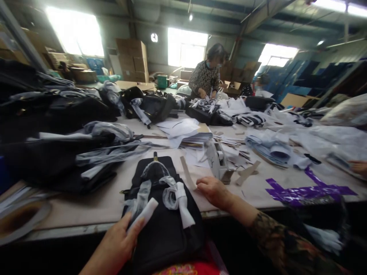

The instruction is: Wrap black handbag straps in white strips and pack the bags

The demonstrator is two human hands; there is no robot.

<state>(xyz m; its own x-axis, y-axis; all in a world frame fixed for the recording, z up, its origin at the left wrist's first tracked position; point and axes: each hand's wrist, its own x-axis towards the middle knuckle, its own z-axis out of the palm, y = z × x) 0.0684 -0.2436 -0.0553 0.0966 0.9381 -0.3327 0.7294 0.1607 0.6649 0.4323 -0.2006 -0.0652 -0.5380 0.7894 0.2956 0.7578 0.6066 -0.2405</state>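
Observation:
A black backpack [163, 214] lies over the table's front edge, its top end on the table. Clear plastic wrap covers its top handle, and its straps are bundled in plastic and white paper. My left hand [123, 236] is closed around one strap bundle with a white paper wrap [149, 210], at the bag's left side. To the right of the bag, my right hand [213, 191] rests low over the table with its fingers together. Its fingertips meet the lower end of a beige paper strip [187, 172].
Black bags [57, 160] with wrapped straps pile up at left. Paper sheets [183, 131] and a white box-like holder [216, 158] stand mid-table. A roll of tape [23, 219] is front left, purple plastic [309, 189] front right. A co-worker [208, 74] handles bundles across the table.

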